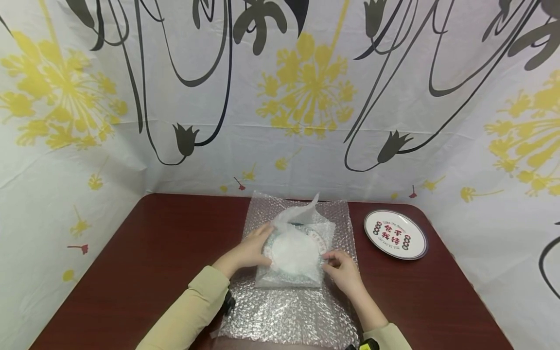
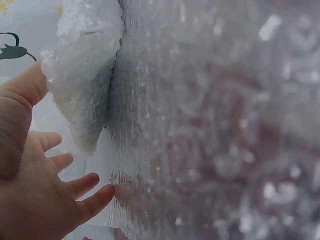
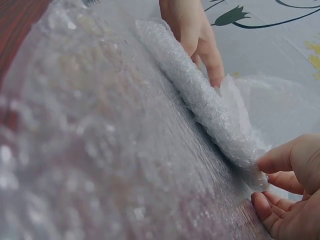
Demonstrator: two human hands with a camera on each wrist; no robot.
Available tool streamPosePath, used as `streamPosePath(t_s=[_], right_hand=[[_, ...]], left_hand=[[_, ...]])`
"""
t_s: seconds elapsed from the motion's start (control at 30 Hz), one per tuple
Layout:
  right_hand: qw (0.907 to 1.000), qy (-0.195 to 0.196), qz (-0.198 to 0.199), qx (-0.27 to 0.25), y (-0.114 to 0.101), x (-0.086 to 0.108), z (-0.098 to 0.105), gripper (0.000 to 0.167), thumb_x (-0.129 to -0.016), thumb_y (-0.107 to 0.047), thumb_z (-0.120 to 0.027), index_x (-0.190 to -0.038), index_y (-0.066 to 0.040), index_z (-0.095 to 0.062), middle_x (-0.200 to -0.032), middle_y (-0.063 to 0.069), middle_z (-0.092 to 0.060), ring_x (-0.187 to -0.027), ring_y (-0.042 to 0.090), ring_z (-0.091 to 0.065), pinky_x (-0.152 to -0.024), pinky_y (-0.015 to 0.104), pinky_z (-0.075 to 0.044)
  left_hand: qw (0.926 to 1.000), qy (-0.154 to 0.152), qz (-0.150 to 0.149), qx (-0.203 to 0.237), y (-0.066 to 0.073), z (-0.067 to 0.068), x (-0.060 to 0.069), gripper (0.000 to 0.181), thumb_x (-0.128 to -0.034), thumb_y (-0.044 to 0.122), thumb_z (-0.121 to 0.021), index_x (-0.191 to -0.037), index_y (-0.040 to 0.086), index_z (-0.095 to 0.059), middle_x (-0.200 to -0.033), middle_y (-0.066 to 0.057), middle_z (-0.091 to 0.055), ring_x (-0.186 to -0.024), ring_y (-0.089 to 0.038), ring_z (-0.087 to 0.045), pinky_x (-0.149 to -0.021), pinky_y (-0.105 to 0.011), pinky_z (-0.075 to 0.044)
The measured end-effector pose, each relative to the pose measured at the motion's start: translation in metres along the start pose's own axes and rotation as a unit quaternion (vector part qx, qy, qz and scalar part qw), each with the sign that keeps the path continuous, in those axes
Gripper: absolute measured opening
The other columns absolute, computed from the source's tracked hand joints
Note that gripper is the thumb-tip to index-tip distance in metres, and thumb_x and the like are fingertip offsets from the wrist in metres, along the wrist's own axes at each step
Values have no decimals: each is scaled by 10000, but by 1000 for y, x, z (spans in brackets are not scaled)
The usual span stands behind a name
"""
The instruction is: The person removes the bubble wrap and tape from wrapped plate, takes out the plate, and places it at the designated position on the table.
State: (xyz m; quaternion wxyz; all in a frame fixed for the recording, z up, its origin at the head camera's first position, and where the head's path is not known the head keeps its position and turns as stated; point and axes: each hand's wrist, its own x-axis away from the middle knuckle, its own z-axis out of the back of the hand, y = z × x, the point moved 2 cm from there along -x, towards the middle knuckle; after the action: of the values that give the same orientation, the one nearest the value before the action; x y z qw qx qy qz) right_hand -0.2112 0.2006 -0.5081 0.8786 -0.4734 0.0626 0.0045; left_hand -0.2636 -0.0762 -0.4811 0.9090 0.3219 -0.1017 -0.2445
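Note:
A bubble-wrap bundle (image 1: 295, 255) lies mid-table, its translucent wrap around a round white thing with red marks, like a plate. From its top edge a thin white flap (image 1: 302, 212) stands up. Beneath it spreads a large bubble-wrap sheet (image 1: 284, 316). My left hand (image 1: 249, 249) rests at the bundle's left side, fingers spread and thumb against its edge; the left wrist view shows this hand (image 2: 47, 185) from close by. At the right edge, my right hand (image 1: 345, 274) pinches the bundle between thumb and fingers, seen also in the right wrist view (image 3: 295, 187).
A white plate (image 1: 395, 235) with a dark rim and red and black print lies on the dark red table (image 1: 175, 243), right of the sheet. Behind the table hangs a white cloth (image 1: 245, 107) with yellow and grey flowers.

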Motion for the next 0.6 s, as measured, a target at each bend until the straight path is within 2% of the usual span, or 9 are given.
streamPosePath(t_s=[0.23, 0.6], right_hand=[[10000, -14, -21, 51, 1, 1, 0, 187, -787, 4, -721, -969, -29, -694, -986, 107, -581, -799, 194, -562, -582, 276, -491], [10000, 12, -23, 32, -2, 2, 1, 193, -782, 10, -720, -971, -24, -698, -987, 105, -590, -802, 198, -565, -583, 273, -490]], left_hand=[[10000, -20, 8, -22, -5, -1, -4, 1037, -683, 211, -763, -1533, 73, -186, -1580, -150, -110, -1394, -432, -148, -1050, -637, -200], [9995, -94, 287, -45, -7, 0, -6, 1045, -667, 253, -757, -1532, 76, -196, -1577, -151, -124, -1397, -425, -147, -1061, -644, -149]])
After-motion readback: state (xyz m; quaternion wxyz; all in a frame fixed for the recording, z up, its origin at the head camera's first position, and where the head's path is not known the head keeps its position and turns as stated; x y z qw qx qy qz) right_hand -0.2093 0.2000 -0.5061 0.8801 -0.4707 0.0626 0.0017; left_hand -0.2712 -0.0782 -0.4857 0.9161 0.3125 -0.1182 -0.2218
